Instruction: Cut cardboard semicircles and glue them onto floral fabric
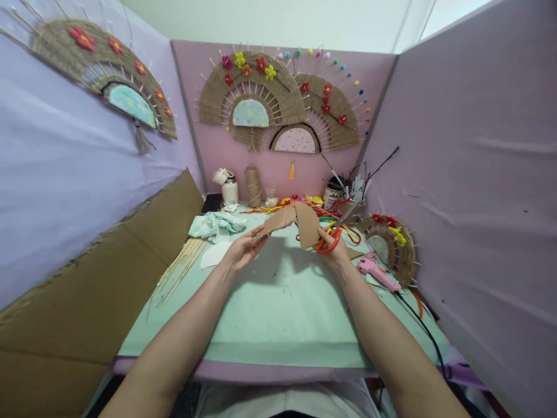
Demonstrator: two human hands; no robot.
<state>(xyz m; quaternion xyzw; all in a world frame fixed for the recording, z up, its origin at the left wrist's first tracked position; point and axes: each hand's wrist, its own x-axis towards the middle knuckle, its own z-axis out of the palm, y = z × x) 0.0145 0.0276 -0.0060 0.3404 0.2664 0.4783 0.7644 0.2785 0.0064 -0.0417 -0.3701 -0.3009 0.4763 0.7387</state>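
Above the middle of the green-covered table (287, 325), my left hand (246, 249) pinches the end of a curved strip of brown cardboard (281, 218). My right hand (334, 248) holds a half-round cardboard piece (307, 225) by its right edge. The strip and the half-round piece meet or overlap at the top; whether they are joined I cannot tell. Orange-handled scissors (329, 240) rest in my right hand too, blades pointing up and away to the right. A white half-round piece (215, 254) lies on the table beside my left hand.
Thin sticks (185, 264) and a patterned cloth (216, 225) lie at the left. A pink glue gun (378, 274) with a black cord lies at the right, near a small woven fan (398, 249). A twine spool (253, 187) and a white jar (230, 190) stand behind. Cardboard (100, 278) lines the left side.
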